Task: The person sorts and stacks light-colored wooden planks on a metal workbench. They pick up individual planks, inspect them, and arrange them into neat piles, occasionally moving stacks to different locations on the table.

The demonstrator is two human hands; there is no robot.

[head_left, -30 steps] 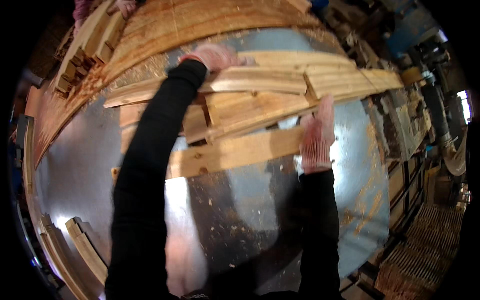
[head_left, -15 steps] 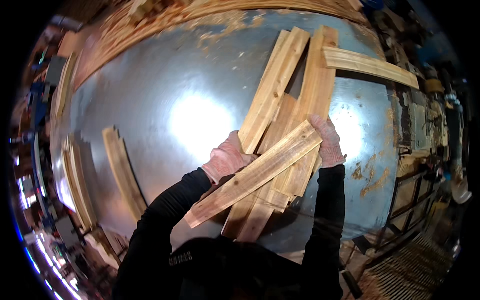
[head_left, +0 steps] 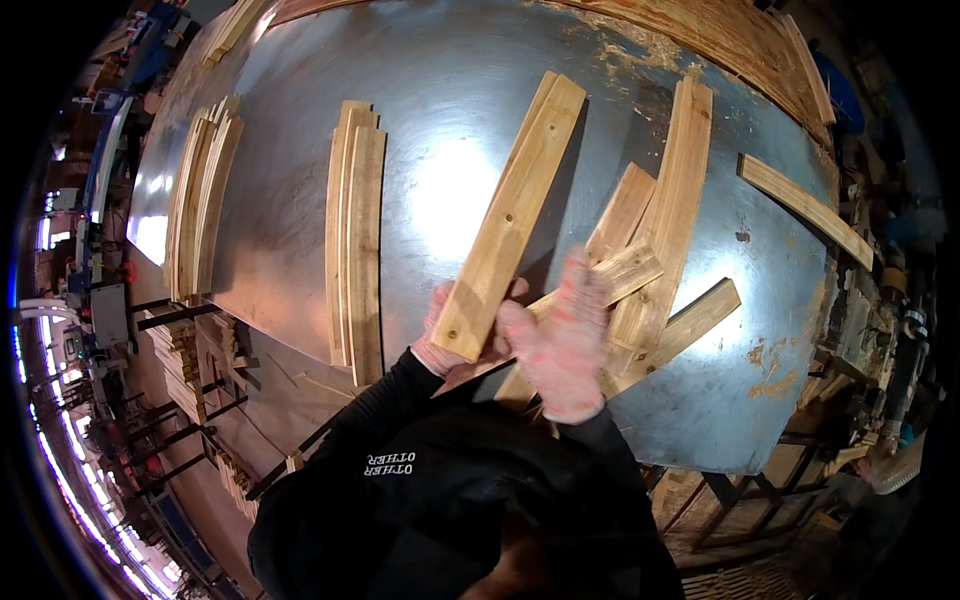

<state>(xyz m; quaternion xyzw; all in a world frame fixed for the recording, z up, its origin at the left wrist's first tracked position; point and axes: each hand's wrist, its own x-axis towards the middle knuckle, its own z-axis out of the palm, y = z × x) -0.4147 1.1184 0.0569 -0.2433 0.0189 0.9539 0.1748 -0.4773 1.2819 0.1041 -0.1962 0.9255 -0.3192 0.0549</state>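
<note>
My left hand, in a pink-and-white knit glove, is wrapped round the near end of a small stack of wooden boards. Its fingertips show at the stack's right side. The boards slant away over the metal table, their long faces nearly lined up. My right hand, gloved alike, hovers just right of that end with fingers stretched and nothing in them. Under and beyond it lie loose boards: a long board pointing away, a short crossing board and an angled board. The right hand partly hides them.
The shiny metal table carries a stack of boards left of my hands and another stack at its left edge. One single board lies at the right edge. Wood shavings lie along the far side.
My view has shifted, showing more of the table's left. My right hand has left the diagonal board and come over beside my left. The left hand keeps its grip on the slanting boards.
</note>
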